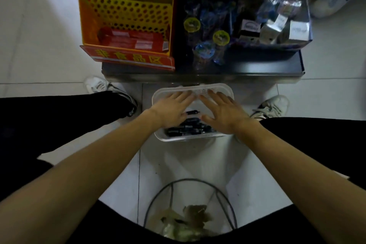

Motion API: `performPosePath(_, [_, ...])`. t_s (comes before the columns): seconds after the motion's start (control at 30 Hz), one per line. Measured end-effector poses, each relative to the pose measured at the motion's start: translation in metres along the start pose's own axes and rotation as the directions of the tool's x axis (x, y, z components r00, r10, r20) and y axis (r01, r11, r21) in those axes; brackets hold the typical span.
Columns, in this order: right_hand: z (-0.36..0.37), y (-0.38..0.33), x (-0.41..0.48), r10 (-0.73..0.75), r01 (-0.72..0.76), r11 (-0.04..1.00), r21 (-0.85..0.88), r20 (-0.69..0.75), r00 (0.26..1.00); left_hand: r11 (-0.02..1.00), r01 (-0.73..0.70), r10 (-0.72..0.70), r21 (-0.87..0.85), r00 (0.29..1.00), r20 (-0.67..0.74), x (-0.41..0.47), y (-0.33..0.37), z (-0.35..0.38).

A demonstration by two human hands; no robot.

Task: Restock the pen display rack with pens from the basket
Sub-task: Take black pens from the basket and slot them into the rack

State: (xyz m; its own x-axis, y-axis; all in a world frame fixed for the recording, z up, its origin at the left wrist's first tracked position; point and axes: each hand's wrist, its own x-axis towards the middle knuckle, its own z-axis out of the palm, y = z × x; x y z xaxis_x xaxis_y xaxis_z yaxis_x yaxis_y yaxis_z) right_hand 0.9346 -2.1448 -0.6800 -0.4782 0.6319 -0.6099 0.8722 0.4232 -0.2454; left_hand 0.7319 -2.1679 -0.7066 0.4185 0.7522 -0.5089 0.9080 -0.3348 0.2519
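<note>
Left hand [174, 109] and right hand [223, 111] spread over the basket [158, 95], fingers [184, 95] straight, gripping nothing. Scooping the pens [190, 128] at its 6 o'clock side, aligned, seemed wisest.

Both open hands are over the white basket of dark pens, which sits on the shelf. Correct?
No: the head view shows the white basket on the floor below the shelf. Left hand and right hand are open over its dark pens.

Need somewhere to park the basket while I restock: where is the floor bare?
Bare tiles lie between the basket and the wire bin, and left of the orange rack. Crowded: pens fill the basket's near end between the left hand and right hand, and packets pack the dark tray beside the rack.
</note>
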Motion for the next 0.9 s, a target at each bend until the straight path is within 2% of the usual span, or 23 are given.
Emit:
performPosePath(0.17, [0.015,0.011,0.018,0.009,-0.012,0.999,0.053,0.05,0.999,0.998,0.032,-0.027,-0.053,0.996,0.089,0.023,-0.004,0.042])
performPosePath(0.3, [0.024,0.021,0.03,0.039,-0.046,0.988,0.146,0.048,0.998,0.989,0.086,-0.054,-0.124,0.968,0.244,0.046,-0.014,0.07])
performPosePath(0.4, [0.034,0.027,0.038,0.05,-0.06,0.986,0.154,0.073,0.996,0.97,0.141,-0.071,-0.198,0.943,0.324,0.06,-0.018,0.087])
performPosePath(0.5, [0.042,0.032,0.046,0.049,-0.063,0.986,0.154,0.09,0.995,0.949,0.186,-0.113,-0.253,0.955,0.276,0.069,-0.016,0.099])
performPosePath(0.6, [0.046,0.033,0.053,0.072,-0.086,0.977,0.198,0.079,0.994,0.957,0.215,-0.176,-0.195,0.964,0.199,0.076,-0.008,0.109])
performPosePath(0.9, [0.045,0.029,0.058,0.115,-0.122,0.96,0.25,0.043,0.992,0.923,0.258,-0.183,-0.284,0.946,0.266,0.083,-0.006,0.116])
